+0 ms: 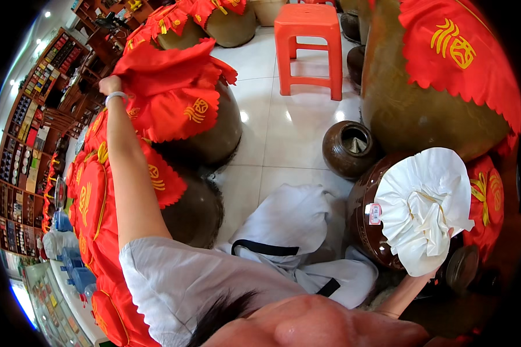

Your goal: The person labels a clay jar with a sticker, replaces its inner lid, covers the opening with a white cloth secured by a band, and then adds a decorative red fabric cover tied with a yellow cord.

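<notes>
Clutching the left edge of a red cloth in the left hand, with fingers curled into a fist, at the end of an outstretched arm. Wearing a white bracelet at that wrist.

As for the cloth, draped over a brown jar ahead and to the left, partly raised in folds. Running lengthwise from the fist toward a scalloped corner at the right, with gold lettering on the near flap.

With the right hand, reaching in at the near edge of a white cover. Largely hidden behind it there; cannot tell how far open, or whether gripping or merely touching.

As for the cover, spread over the top of a dark jar to the right of the pale trousers. Facing up, creased in toward the middle, slightly longer from far to near than from side to side. Just beyond, a small jar with an open mouth; farther ahead on the tiled floor, a red stool.
</notes>
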{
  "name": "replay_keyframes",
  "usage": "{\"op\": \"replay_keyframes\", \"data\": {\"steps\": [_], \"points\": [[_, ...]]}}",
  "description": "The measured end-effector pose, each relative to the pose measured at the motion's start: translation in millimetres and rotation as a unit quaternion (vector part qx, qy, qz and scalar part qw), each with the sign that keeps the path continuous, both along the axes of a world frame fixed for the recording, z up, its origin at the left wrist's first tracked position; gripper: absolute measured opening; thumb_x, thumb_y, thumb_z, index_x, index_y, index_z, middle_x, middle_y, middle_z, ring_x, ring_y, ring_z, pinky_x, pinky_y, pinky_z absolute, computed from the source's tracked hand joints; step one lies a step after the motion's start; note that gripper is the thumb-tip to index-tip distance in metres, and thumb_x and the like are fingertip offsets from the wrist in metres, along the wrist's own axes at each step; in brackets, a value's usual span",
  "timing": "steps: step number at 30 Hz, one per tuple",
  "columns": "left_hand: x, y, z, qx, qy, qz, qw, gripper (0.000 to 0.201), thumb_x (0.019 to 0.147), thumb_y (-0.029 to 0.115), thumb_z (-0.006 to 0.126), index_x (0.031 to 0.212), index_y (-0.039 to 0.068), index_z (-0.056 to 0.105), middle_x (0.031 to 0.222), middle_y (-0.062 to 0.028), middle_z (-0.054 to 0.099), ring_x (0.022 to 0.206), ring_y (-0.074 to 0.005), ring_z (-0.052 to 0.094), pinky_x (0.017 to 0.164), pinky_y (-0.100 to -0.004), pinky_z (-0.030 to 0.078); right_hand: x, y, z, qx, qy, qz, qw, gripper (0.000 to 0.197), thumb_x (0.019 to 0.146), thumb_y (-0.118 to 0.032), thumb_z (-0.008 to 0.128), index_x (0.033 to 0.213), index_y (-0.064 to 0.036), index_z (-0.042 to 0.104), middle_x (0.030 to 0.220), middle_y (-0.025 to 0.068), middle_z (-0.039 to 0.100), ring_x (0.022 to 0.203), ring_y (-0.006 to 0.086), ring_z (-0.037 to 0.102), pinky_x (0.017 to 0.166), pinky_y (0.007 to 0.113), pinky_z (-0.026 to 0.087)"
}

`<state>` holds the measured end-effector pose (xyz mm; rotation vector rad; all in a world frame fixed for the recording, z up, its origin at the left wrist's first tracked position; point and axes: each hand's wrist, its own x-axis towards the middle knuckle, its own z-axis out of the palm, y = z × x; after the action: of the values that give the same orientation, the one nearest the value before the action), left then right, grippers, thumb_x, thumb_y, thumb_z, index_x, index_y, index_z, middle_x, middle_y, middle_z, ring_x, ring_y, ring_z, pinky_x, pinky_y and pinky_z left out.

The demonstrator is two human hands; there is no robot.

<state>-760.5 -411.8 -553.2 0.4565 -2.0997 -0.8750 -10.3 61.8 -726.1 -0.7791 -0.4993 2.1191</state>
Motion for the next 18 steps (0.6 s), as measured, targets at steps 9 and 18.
{"op": "replay_keyframes", "data": {"steps": [9, 18], "points": [[-41, 41, -39, -0.146, 0.086, -0.085, 0.982, 0.028, 0.073, 0.011, 0.045, 0.096, -0.004, 0.053, 0.1, -0.0273, 0.057, 0.095, -0.0407, 0.055, 0.085, -0.0446, 0.043, 4, 2, 7, 0.013, -0.037, 0.009, 0.999, 0.061, 0.088, -0.048, 0.042, 0.125, 0.0002, 0.04, 0.122, 0.0136, 0.047, 0.107, 0.0273, 0.047, 0.094, 0.038, 0.036], [-77, -50, -33, -0.203, -0.239, -0.344, 0.885, 0.034, 0.078, 0.026, 0.057, 0.099, -0.001, 0.06, 0.08, -0.0004, 0.061, 0.071, -0.0103, 0.055, 0.061, -0.0247, 0.043, 2, 7, -5, 0.008, 0.007, 0.069, 0.998, 0.061, 0.088, -0.047, 0.043, 0.125, 0.0011, 0.04, 0.121, 0.0128, 0.048, 0.107, 0.0257, 0.048, 0.093, 0.037, 0.036]]}}
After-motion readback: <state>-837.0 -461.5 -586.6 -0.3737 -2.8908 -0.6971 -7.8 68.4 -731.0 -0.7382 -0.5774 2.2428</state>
